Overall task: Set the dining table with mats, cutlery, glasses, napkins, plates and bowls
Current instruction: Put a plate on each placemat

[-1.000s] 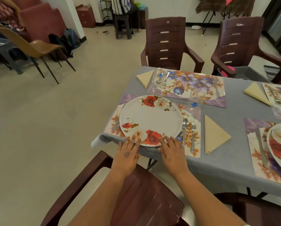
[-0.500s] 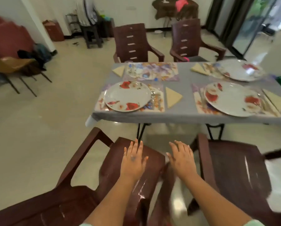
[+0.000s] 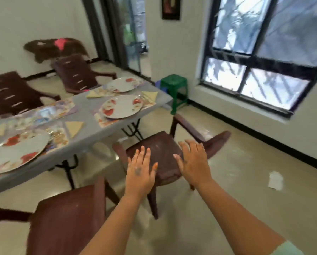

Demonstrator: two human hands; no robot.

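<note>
The grey dining table [image 3: 87, 126] runs along the left of the head view. A rose-patterned plate [image 3: 16, 151] lies on a floral mat at the near left place, with a yellow folded napkin [image 3: 74, 127] beside it. A second plate [image 3: 121, 106] and a third plate [image 3: 121, 84] sit on mats toward the table's far end. One floral mat [image 3: 49, 111] on the far side carries no plate. My left hand [image 3: 140, 171] and my right hand [image 3: 192, 161] hover with spread fingers, empty, above a brown chair [image 3: 161, 155] away from the table.
Another brown chair [image 3: 65, 223] stands at the bottom left, two more behind the table [image 3: 6, 96]. A green stool [image 3: 174, 89] is past the table's end. A barred window [image 3: 268, 52] fills the right wall, and a white scrap [image 3: 275, 180] lies on the floor.
My hands have left the near plate and drawn back from the table. My view has swung right, toward the window, so the table now lies at the left.
</note>
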